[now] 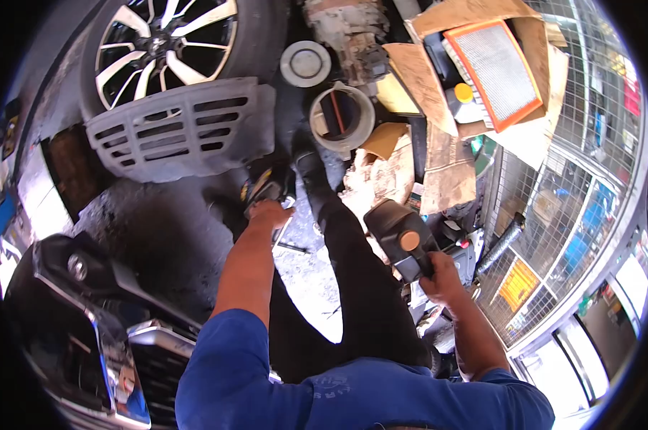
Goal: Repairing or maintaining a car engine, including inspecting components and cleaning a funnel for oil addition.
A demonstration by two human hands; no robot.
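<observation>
My right hand (444,281) grips the handle end of a dark plastic oil jug (387,223) with an orange-brown cap (409,240). The jug lies tilted beside my right leg. In front of my left leg, my left hand (270,213) is closed, its fingers bent round something mostly hidden. Just beyond it sits a dark object with a yellow stripe (264,185), and a thin silver rod (284,228) shows below the fingers. Whether the hand holds either of these is unclear.
A wheel (155,46) stands behind a grey slotted plastic panel (177,127). Ahead are a round white tub (342,118), its lid (305,64) and a metal gearbox-like part (349,32). An orange-edged air filter (494,75) lies in torn cardboard. Wire-mesh cage right; car front (73,315) left.
</observation>
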